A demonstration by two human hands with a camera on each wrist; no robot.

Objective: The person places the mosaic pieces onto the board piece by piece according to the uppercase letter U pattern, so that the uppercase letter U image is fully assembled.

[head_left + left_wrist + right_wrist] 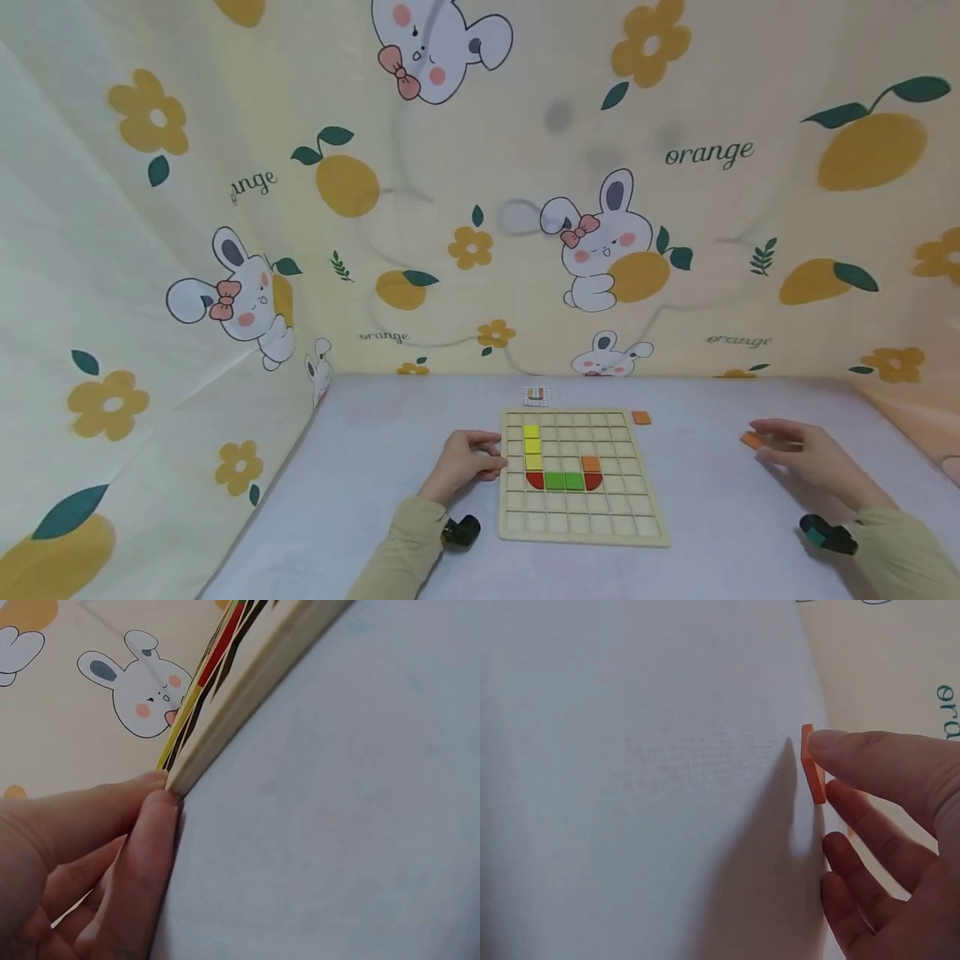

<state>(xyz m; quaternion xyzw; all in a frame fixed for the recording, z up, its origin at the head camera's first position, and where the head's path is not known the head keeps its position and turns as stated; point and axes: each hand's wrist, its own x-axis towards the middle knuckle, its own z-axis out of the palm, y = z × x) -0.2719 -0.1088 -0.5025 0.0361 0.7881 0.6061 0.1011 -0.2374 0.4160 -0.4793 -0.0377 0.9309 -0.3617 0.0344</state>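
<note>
A pale square grid board (570, 525) lies on the table in the head view. Yellow tiles (532, 446) form a column on it, above a row of green tiles (564, 481) with a rounded red tile (594, 481) at each end. An orange tile (591, 463) sits above the right red one. My left hand (465, 462) holds the board's left edge between thumb and finger; the left wrist view shows the fingertips (161, 799) at that edge. Far to the right, my right hand (806, 454) pinches another orange tile (813, 769), its thumb covering part of it.
One loose orange tile (642, 417) lies beside the board's upper right corner. Behind the board is a small card (536, 396) with a coloured grid pattern. A printed curtain (450, 317) with rabbits and oranges borders the table's back and sides.
</note>
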